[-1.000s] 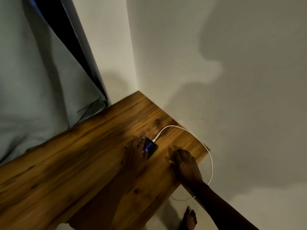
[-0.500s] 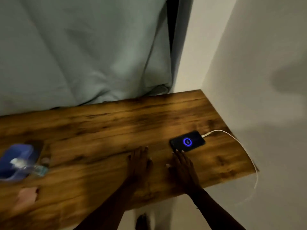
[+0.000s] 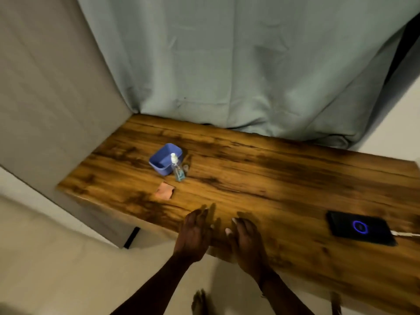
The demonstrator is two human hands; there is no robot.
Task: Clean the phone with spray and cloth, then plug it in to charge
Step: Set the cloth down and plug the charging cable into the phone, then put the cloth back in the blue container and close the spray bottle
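Your left hand and right hand lie flat, empty, at the table edge, lower centre. Phone, cable attached, glows lower right; spray bottle, cloth, blue tub sit centre-left.

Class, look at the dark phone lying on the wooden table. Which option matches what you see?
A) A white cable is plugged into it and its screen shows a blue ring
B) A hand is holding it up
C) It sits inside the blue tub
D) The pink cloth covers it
A: the dark phone lies flat on the wooden table, with the white cable at its end and a blue ring glowing on its screen.
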